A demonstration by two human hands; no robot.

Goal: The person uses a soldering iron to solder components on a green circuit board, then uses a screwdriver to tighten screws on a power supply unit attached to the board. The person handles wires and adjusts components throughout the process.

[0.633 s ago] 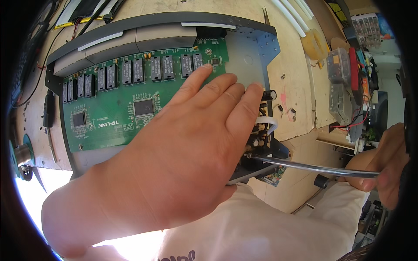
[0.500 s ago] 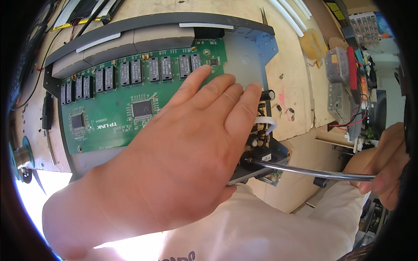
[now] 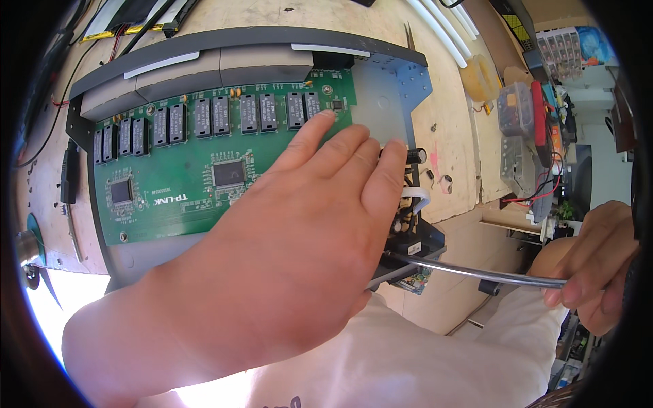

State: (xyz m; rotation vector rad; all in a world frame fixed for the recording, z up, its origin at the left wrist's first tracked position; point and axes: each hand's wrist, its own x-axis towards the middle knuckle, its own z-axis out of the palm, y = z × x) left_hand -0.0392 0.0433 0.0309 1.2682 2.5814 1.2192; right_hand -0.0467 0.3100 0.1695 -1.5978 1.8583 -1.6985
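An opened metal chassis lies before me with a green circuit board inside it. My left hand rests flat over the board's right part, fingers stretched toward the far right and covering what lies beneath. My right hand, at the right edge, grips a long screwdriver. Its handle is hidden in the hand and the dark rim. The metal shaft reaches left, its tip by the chassis's near right corner, beside a small power board with a black capacitor and a white cable loop.
Loose capacitors and a screw lie on the wooden bench to the right. Beyond are a yellow tub, clear plastic boxes and red-black wires. A solder spool and a thin tool sit left.
The view has shifted slightly. My right hand and the screwdriver's outer end sit a little lower and further left in the picture. My left hand keeps its place on the board.
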